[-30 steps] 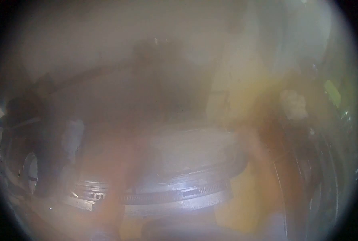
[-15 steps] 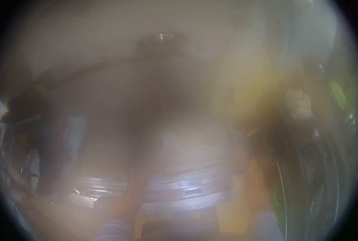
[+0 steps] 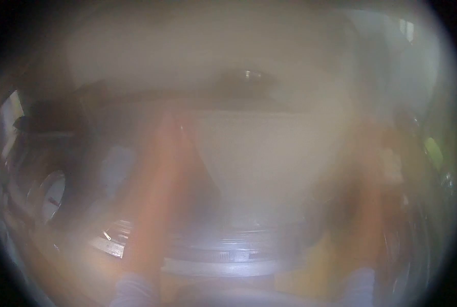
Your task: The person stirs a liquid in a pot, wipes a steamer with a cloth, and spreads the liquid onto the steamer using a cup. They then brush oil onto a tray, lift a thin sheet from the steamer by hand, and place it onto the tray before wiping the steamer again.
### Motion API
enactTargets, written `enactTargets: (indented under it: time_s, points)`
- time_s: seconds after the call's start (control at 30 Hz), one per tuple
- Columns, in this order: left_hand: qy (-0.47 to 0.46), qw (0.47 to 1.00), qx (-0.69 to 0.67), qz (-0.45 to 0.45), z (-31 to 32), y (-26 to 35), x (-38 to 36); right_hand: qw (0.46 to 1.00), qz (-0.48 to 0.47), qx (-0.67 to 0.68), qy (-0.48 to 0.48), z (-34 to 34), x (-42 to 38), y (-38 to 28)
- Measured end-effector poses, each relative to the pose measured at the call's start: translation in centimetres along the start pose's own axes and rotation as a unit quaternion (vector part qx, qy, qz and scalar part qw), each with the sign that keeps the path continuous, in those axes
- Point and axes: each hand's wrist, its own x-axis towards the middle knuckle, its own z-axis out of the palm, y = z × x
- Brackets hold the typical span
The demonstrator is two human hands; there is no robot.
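The view is heavily hazed and blurred. My left hand reaches up and forward over the left part of a large pale surface; its fingers are smeared. On the right, my right hand reaches forward near the right side of that surface, beside a pale lump. Its fingers blur into the background, so I cannot make out whether it holds anything. Light sleeves end at both wrists or forearms.
Below the arms runs a shiny pale ledge with fine grooves. A round white dial-like object stands at the left. A green object is at the right edge, and a dark shape with a bright glint lies at the back.
Both forearms now extend farther forward and stand farther apart. The yellow blur near the right hand no longer shows. The whole view has shifted, with the background lower in it.
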Motion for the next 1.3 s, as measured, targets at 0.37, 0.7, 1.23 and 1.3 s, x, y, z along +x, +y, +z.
enactTargets:
  time_s: [0.37, 0.7, 1.23, 1.3]
  points:
    - [0.136, 0.972, -0.115, 0.155, -22.4, -10.3, 10.2, 0.991, -0.038, -0.105, 0.068, 13.3, -4.3, -19.6]
    - [0.105, 0.971, -0.089, 0.193, -36.3, -18.6, 14.8, 0.998, 0.033, -0.014, -0.058, 24.1, -13.2, -28.1]
    - [0.109, 0.975, -0.059, 0.183, -42.9, -26.8, 17.0, 0.992, 0.103, -0.035, -0.065, 31.4, -19.7, -35.6]
    - [0.121, 0.974, -0.065, 0.18, -43.5, -26.1, 16.7, 0.989, 0.115, -0.066, -0.067, 31.3, -19.9, -36.8]
